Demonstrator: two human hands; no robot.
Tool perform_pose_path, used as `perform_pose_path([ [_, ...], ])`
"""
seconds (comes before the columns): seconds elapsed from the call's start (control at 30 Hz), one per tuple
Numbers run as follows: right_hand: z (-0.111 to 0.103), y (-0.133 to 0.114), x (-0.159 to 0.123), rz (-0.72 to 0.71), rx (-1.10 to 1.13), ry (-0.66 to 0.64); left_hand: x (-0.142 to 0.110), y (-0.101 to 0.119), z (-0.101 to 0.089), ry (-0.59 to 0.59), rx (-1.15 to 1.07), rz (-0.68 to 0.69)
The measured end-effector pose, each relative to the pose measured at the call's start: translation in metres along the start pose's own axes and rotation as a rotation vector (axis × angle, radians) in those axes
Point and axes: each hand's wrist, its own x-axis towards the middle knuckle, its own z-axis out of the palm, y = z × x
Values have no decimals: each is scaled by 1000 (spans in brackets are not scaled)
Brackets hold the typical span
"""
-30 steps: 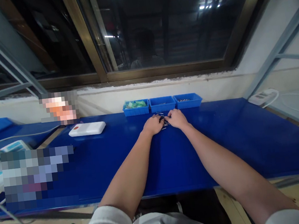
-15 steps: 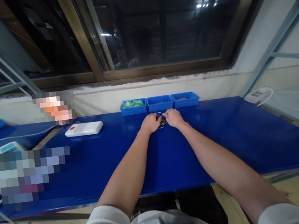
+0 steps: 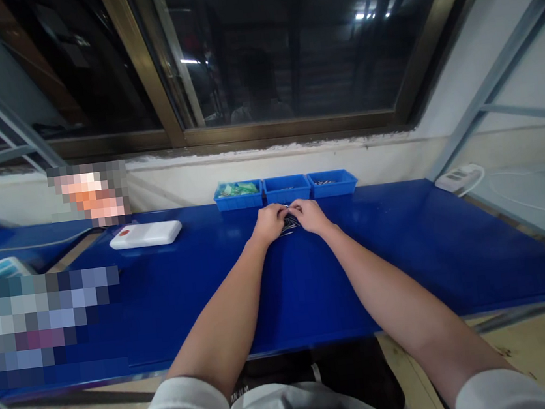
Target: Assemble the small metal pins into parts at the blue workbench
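Stretching across the upper view, a dark window (image 3: 310,62) in a bronze-coloured frame shows bright lights, above a pale wall (image 3: 171,182). Below it spreads a glossy blue tabletop (image 3: 307,292), flanked by grey metal bars. Along its far edge stand three blue bins (image 3: 288,194) in a row, the left one holding green material. A white case (image 3: 145,235) lies to their left. Nearer the bins, the left hand (image 3: 269,222) and right hand (image 3: 309,215) curl inward, fingertips close together; whether either grips anything, I cannot tell. Smallest, a pile of slim metal pieces (image 3: 289,226) lies on the tabletop between and below them.
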Motion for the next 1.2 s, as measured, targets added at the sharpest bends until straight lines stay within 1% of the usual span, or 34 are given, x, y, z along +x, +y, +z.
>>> perform_pose_path([
  [0.1,0,2,0,29,119,46,0,-1,0,-8,-34,-28],
  [0.17,0,2,1,80,265,63,0,-3,-1,6,-62,-47],
  [0.3,-4,1,1,173,528,46,1,-4,-4,29,-64,-74],
  [0.4,-7,0,0,218,620,30,1,-3,-5,25,-67,-94],
  [0.47,-8,-1,0,237,641,52,1,-2,-4,24,-83,-106],
  [0.57,-14,-1,3,271,534,167,1,-2,-3,63,-87,-137],
  [0.67,-25,1,9,304,257,292,1,-4,-3,105,-53,-200],
  [0.73,-32,4,13,350,61,341,0,-6,-3,106,-30,-219],
  [0.8,-37,7,17,421,-57,343,0,-6,-3,107,-8,-213],
  [0.9,-40,12,18,500,-86,246,2,0,-6,119,21,-186],
  [0.97,-39,13,16,503,-86,165,7,10,-13,108,31,-161],
  [1.03,-36,12,14,479,-96,106,10,27,-29,61,39,-132],
  [1.1,-34,11,13,443,-106,80,7,51,-54,-31,40,-111],
  [1.13,-34,10,13,419,-104,84,1,63,-69,-74,33,-97],
  [1.2,-36,5,14,359,-74,124,-21,83,-97,-123,10,-49],
])
